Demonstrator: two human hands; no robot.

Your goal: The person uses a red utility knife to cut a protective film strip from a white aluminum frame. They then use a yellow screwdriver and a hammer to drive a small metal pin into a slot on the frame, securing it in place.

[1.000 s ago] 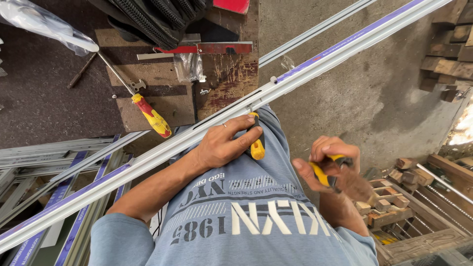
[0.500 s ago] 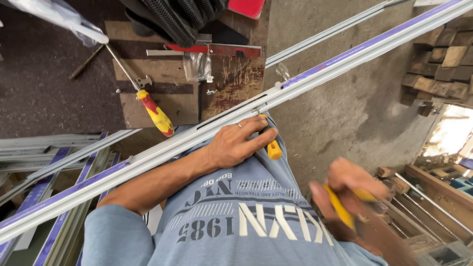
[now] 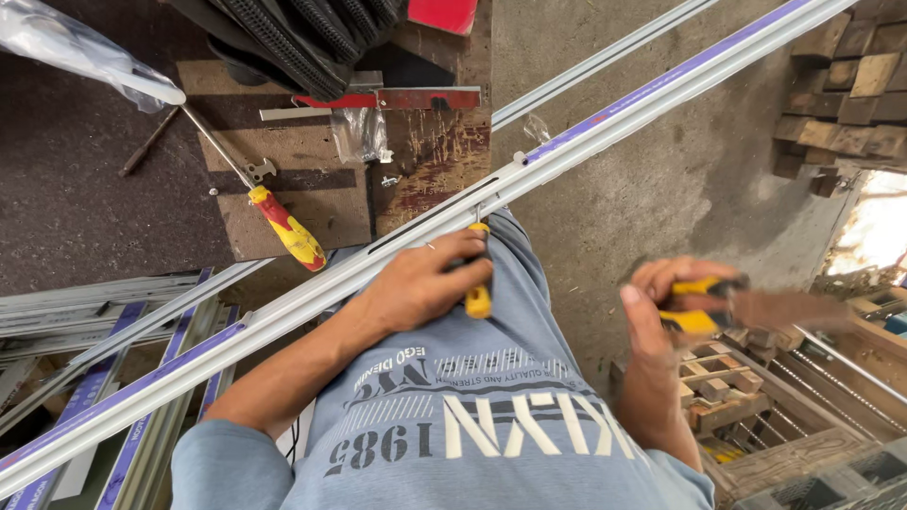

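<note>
Fingers of our left hand (image 3: 430,283) curl shut around a yellow-handled tool (image 3: 478,297), its tip set up against the underside of the long rail (image 3: 605,127) that crosses in front of us from lower left to upper right. Our right hand (image 3: 675,302), off to the side and well apart from the rail, is closed on a yellow-handled pair of pliers (image 3: 699,307); the hand is blurred, so we cannot tell whether the tool's own jaws hold anything. To work well here, we judge that the left wrist should stay braced against our belly and the tool kept square to the rail, so the tip does not skid along the metal. Beyond the rail, a red-and-yellow screwdriver (image 3: 283,227) lies on the brown board (image 3: 312,161), near a small clear bag (image 3: 359,132) and a red-edged metal strip (image 3: 397,97). More rails (image 3: 85,312) are stacked at our lower left, and wooden blocks (image 3: 850,94) sit piled at upper right on the concrete floor (image 3: 661,189).
</note>
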